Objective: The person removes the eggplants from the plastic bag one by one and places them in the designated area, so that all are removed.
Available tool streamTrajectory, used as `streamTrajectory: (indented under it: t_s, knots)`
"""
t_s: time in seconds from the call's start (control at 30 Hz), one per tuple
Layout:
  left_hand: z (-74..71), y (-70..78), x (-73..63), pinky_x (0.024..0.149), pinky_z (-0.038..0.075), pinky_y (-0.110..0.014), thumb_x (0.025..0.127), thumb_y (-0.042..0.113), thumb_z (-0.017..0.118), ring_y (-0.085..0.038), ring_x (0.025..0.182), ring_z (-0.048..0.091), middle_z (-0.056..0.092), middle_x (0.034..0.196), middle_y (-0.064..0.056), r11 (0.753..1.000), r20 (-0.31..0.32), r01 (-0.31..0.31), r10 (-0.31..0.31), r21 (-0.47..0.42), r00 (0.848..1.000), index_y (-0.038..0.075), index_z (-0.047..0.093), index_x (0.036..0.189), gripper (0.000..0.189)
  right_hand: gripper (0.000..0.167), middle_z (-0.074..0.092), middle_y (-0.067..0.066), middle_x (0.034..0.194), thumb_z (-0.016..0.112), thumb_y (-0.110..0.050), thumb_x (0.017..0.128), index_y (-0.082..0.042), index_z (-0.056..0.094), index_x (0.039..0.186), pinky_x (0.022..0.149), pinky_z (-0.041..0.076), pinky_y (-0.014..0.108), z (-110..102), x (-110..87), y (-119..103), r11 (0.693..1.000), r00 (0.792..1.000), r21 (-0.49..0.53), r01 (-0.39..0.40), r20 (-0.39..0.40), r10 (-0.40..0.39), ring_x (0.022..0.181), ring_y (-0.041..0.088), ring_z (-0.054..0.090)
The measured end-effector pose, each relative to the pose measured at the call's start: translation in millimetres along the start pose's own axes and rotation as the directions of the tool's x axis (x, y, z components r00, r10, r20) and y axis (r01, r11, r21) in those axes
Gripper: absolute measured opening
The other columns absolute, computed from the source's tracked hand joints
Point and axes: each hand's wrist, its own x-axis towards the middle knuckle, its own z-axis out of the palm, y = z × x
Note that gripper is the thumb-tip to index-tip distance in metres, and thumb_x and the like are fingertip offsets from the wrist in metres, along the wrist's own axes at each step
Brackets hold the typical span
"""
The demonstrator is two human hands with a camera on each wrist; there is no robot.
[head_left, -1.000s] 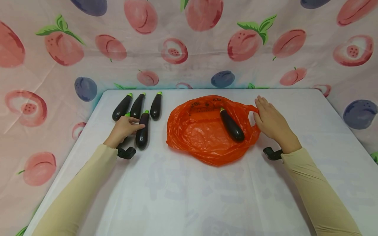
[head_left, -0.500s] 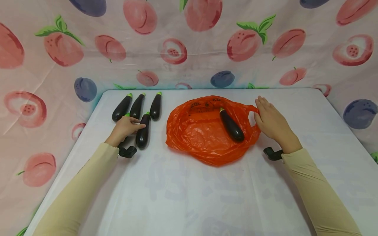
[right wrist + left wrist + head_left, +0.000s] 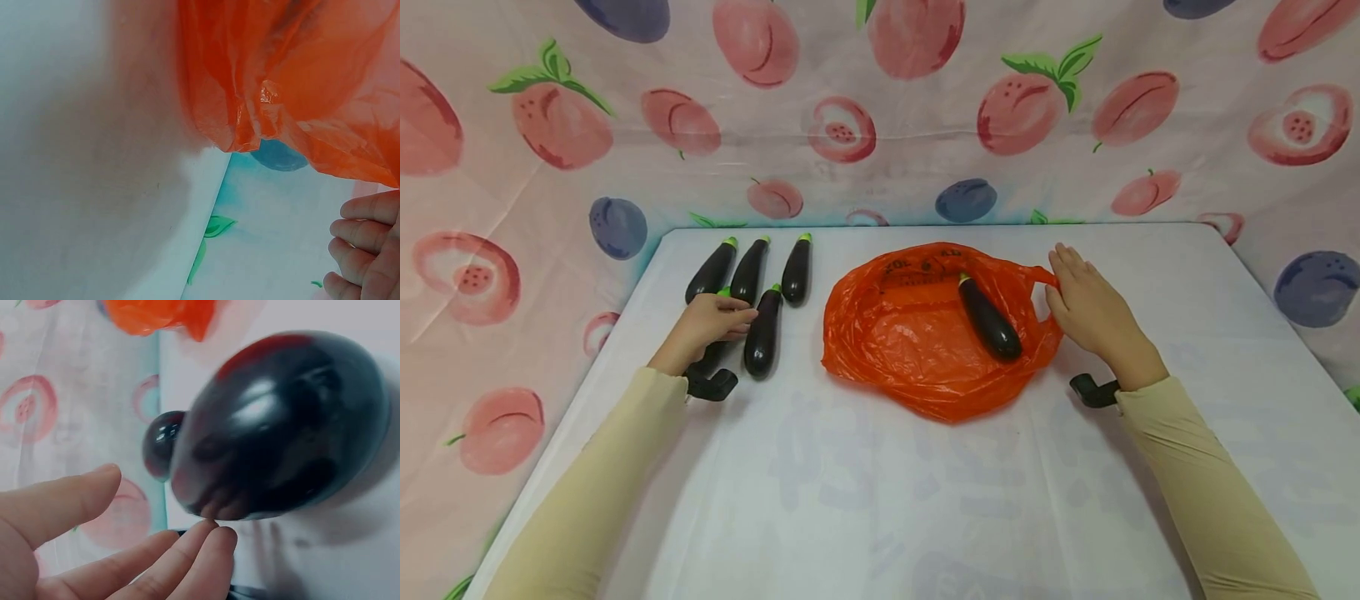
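Observation:
My left hand (image 3: pixel 703 329) is beside a dark purple eggplant (image 3: pixel 762 335) with a green cap. In the left wrist view, its thumb stands apart and its loosely bent fingertips are right at the glossy eggplant (image 3: pixel 281 431). Another eggplant (image 3: pixel 710 358) lies partly hidden beneath this hand. My right hand (image 3: pixel 1093 312), fingers straight and together, is at the handle of an orange plastic bag (image 3: pixel 910 337). The right wrist view has those fingers (image 3: pixel 362 234) just below the bag's edge. Inside the spread bag lies one eggplant (image 3: pixel 990 321).
Behind the left hand, a row of eggplants lies near the back edge: one at the left (image 3: pixel 711 271), one in the middle (image 3: pixel 749 271), one at the right (image 3: pixel 797 271). The white table (image 3: pixel 880 500) meets a fruit-print cloth (image 3: pixel 880 167) behind.
The front eggplant has shifted slightly and now leans a little. My left hand has drawn back left from on top of it to its side. The right hand and bag stay put.

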Motion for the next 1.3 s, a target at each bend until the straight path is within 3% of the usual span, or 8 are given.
streamTrajectory:
  t_s: [0.23,0.5,0.7,0.9,1.03,1.17,1.3]
  knots:
    - [-11.1,-4.9,-3.0,0.077,0.055,-0.016,0.097,0.024,0.052,0.004,0.079,0.063,0.057,0.127,-0.023,0.997,0.032,0.013,-0.011,-0.07,0.999,-0.009,0.045,0.133,0.05,0.059,0.014,0.027,0.154,0.031,-0.025,0.1,0.009,0.017,0.146,0.116,0.013,0.056,0.1,0.2,-0.8,1.0,1.0,0.0,-0.001,0.004,0.001,0.143,0.041,0.013]
    - [-20.4,-7.4,-10.0,0.078,0.055,-0.016,0.097,0.025,0.052,0.005,0.08,0.064,0.068,0.103,0.003,0.99,0.054,0.015,-0.007,-0.141,0.998,-0.01,0.041,0.136,0.053,0.059,0.014,0.026,0.154,0.033,-0.024,0.1,0.008,0.016,0.147,0.117,0.012,0.056,-0.3,0.1,-1.5,1.0,1.0,0.004,-0.008,0.008,0.008,0.143,0.041,0.012]
    - [-26.2,-4.7,-14.5,0.085,0.054,-0.019,0.098,0.031,0.048,0.005,0.087,0.065,0.066,0.105,0.009,0.98,0.082,-0.021,0.038,-0.199,0.996,-0.007,0.036,0.14,0.058,0.059,0.014,0.026,0.154,0.032,-0.026,0.1,0.008,0.017,0.146,0.116,0.013,0.056,0.3,0.9,-1.6,1.0,1.0,-0.005,-0.001,0.003,0.001,0.143,0.041,0.013]
    - [-29.1,3.4,-19.2,0.088,0.052,-0.018,0.098,0.034,0.048,0.003,0.095,0.064,0.067,0.101,0.015,0.939,0.142,-0.041,0.094,-0.342,0.985,-0.005,0.031,0.143,0.062,0.059,0.014,0.026,0.154,0.032,-0.026,0.1,0.008,0.017,0.146,0.116,0.013,0.056,-0.2,1.0,-1.6,1.0,1.0,-0.014,0.001,0.002,-0.001,0.143,0.041,0.013]
    - [-27.7,10.8,-22.4,0.09,0.052,-0.019,0.098,0.027,0.051,-0.001,0.099,0.064,0.065,0.109,0.01,0.9,0.171,-0.024,0.108,-0.435,0.979,-0.005,0.03,0.143,0.059,0.06,0.014,0.026,0.154,0.032,-0.027,0.1,0.008,0.016,0.147,0.116,0.013,0.056,-0.9,0.6,-1.9,1.0,1.0,-0.013,-0.004,0.005,0.004,0.144,0.04,0.012]
    - [-23.3,20.4,-23.0,0.088,0.053,-0.019,0.099,0.023,0.047,-0.005,0.099,0.066,0.067,0.107,0.008,0.855,0.22,-0.014,0.149,-0.519,0.964,-0.004,0.027,0.145,0.057,0.06,0.014,0.026,0.154,0.032,-0.027,0.1,0.007,0.016,0.147,0.116,0.014,0.056,-1.1,0.5,-1.8,1.0,1.0,-0.015,-0.006,0.003,0.006,0.143,0.04,0.012]
    - [-16.4,32.9,-24.6,0.088,0.053,-0.02,0.1,0.023,0.045,-0.007,0.099,0.066,0.068,0.105,0.008,0.835,0.251,-0.012,0.179,-0.55,0.951,-0.003,0.026,0.146,0.056,0.06,0.014,0.026,0.154,0.032,-0.027,0.1,0.007,0.016,0.147,0.116,0.013,0.056,-1.5,0.8,-2.2,1.0,1.0,-0.018,-0.005,0.003,0.005,0.143,0.04,0.012]
